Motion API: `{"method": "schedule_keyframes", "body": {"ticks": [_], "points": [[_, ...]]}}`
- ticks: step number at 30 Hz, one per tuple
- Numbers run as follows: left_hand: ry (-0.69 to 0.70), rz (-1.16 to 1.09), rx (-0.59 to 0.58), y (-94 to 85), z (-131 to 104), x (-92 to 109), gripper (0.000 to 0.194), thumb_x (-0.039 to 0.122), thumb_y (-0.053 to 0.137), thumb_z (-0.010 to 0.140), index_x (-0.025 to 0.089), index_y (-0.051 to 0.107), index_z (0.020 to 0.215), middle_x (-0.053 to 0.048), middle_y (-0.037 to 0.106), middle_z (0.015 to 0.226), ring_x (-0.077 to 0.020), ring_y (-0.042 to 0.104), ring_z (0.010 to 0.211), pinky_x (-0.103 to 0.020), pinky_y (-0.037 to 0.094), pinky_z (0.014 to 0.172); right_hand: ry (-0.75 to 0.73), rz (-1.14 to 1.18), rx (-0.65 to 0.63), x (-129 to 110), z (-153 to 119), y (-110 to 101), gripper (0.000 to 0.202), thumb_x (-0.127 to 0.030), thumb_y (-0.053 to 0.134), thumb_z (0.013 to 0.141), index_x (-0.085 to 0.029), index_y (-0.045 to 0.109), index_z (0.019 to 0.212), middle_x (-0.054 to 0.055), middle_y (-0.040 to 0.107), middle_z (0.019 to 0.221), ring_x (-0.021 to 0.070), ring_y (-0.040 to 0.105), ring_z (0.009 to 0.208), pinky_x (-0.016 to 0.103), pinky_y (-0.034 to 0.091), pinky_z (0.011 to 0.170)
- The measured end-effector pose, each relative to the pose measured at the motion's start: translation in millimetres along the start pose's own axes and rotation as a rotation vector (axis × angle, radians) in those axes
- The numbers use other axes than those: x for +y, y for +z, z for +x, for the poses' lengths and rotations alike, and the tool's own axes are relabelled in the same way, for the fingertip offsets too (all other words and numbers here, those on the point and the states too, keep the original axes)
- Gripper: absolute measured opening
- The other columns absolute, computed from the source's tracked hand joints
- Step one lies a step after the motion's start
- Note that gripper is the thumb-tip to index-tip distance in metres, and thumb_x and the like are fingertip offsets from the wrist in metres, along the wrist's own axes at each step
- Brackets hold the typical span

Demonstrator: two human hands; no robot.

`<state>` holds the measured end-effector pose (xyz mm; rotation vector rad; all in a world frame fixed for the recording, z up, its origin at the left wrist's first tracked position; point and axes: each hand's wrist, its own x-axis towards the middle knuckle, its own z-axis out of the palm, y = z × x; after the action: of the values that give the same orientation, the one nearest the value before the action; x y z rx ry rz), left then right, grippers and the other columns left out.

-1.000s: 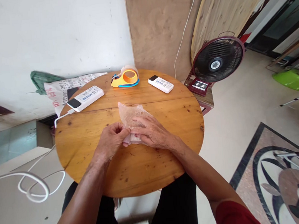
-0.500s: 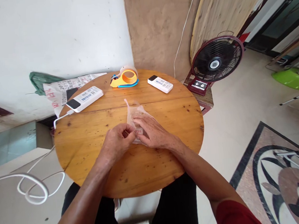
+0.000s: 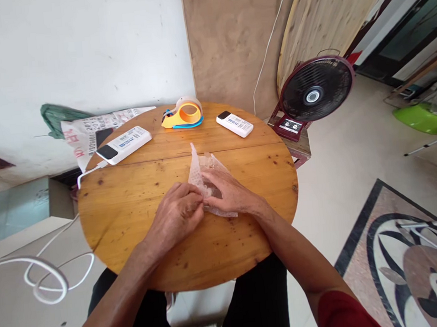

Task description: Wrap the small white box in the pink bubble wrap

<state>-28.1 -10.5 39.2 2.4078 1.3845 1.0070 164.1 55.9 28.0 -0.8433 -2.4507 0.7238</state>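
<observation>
A small translucent, pinkish piece of bubble wrap point(image 3: 195, 171) lies crumpled near the middle of the round wooden table point(image 3: 137, 190). Two of its corners stick up on the far side. My left hand point(image 3: 179, 207) is closed, pinching the near left edge of the wrap between thumb and fingers. My right hand point(image 3: 232, 190) curves over the wrap from the right, thumb tip close to the left fingertips and fingers gripping its folds. Whether anything lies inside the folds is hidden by my hands.
At the back stands an orange and blue tape dispenser point(image 3: 182, 118). A white power bank point(image 3: 126, 144) with a plugged-in cable point(image 3: 90, 171) lies left, another white power bank point(image 3: 235, 124) right. A dark red fan point(image 3: 313, 95) stands beyond the table's right edge.
The bubble wrap has turned and opened out, its near right edge now showing below my right hand. My left hand has rolled over, knuckles up, and shifted slightly right.
</observation>
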Motion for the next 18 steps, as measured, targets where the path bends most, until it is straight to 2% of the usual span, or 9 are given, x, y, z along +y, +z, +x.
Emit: {"method": "schedule_keyframes", "body": {"ticks": [7, 13, 18], "points": [[0.144, -0.008, 0.04, 5.6, -11.2, -4.8, 0.024, 0.01, 0.058, 0.083, 0.019, 0.064, 0.105, -0.009, 0.068, 0.107, -0.0209, 0.06, 0.097, -0.037, 0.052, 0.086, -0.009, 0.034, -0.046, -1.9, 0.1, -9.2, 0.064, -0.045, 0.07, 0.081, -0.015, 0.048, 0.133, 0.017, 0.054, 0.135, 0.0292, 0.05, 0.124, 0.048, 0.041, 0.105], [0.173, 0.044, 0.057, 13.7, -15.6, -10.8, 0.024, 0.007, 0.057, 0.083, 0.018, 0.063, 0.104, -0.011, 0.064, 0.112, -0.0231, 0.056, 0.102, -0.037, 0.052, 0.087, -0.016, 0.052, -0.071, 2.5, -3.9, -15.2, 0.069, -0.045, 0.072, 0.079, -0.014, 0.048, 0.135, 0.017, 0.055, 0.135, 0.0284, 0.051, 0.125, 0.046, 0.042, 0.106], [0.118, 0.082, 0.094, 17.6, -17.8, -1.6, 0.018, 0.009, 0.056, 0.086, 0.019, 0.062, 0.099, -0.01, 0.063, 0.106, -0.0219, 0.057, 0.097, -0.035, 0.052, 0.084, 0.043, 0.102, -0.085, 5.6, -6.2, -17.5, 0.069, -0.04, 0.07, 0.082, -0.014, 0.045, 0.14, 0.017, 0.05, 0.142, 0.0275, 0.049, 0.131, 0.044, 0.041, 0.109]]}}
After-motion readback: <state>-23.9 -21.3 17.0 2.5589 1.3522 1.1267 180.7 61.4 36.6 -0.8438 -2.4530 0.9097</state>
